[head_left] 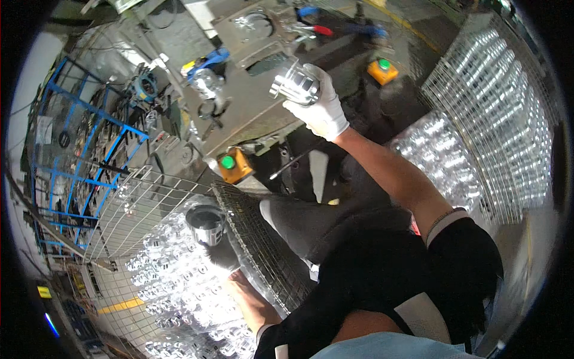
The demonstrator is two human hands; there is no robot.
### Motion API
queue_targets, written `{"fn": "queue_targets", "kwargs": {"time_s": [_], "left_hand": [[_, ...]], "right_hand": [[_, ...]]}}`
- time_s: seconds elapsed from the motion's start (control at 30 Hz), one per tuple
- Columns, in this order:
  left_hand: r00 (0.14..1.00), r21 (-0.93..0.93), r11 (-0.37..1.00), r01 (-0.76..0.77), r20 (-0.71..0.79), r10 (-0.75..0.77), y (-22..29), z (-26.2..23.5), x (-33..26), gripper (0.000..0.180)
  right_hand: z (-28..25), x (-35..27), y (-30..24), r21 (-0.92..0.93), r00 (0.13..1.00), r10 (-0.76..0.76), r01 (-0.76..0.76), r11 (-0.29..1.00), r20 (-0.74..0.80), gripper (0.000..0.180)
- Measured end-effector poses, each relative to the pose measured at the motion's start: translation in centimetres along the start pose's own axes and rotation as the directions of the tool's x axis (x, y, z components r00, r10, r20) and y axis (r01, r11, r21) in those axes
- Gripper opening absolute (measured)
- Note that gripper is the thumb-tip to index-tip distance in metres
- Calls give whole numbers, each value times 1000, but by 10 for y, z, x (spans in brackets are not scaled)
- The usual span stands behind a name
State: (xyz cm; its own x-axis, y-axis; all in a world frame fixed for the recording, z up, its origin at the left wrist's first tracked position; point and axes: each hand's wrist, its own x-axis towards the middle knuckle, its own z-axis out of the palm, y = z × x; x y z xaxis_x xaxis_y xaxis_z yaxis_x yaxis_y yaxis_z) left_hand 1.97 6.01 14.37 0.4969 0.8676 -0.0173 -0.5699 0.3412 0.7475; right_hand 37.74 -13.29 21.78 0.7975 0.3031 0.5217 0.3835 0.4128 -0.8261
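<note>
My right hand (326, 112), in a white glove, is closed around a shiny metal cylindrical part (296, 84) with grooves round its side, which looks like a piston. It is held above the workbench (245, 113). Lower left, my gloved left hand (222, 254) grips a second shiny cylindrical part (205, 224), its dark round end facing up. That hand is over a wire basket (236, 218) holding rows of similar metal parts (179, 281). Glare hides part of the left fingers.
Two yellow boxes with green buttons, one near (235, 165) and one far (382, 70), flank the bench. A red-handled tool (321, 30) lies at its back. Another wire basket (472, 143) full of metal parts stands at the right. Blue racks (89, 131) are at the left.
</note>
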Motion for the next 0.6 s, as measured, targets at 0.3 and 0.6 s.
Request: {"fn": "queue_targets", "kwargs": {"time_s": [0.3, 0.6], "left_hand": [[902, 74, 927, 368, 215, -375, -101, 138, -62, 56], [761, 638, 745, 195, 380, -525, -180, 167, -81, 61]], "right_hand": [[-180, -97, -36, -741, 970, -167, -21, 671, -179, 83], [-473, -301, -90, -467, 470, -13, -874, 138, -883, 71]]}}
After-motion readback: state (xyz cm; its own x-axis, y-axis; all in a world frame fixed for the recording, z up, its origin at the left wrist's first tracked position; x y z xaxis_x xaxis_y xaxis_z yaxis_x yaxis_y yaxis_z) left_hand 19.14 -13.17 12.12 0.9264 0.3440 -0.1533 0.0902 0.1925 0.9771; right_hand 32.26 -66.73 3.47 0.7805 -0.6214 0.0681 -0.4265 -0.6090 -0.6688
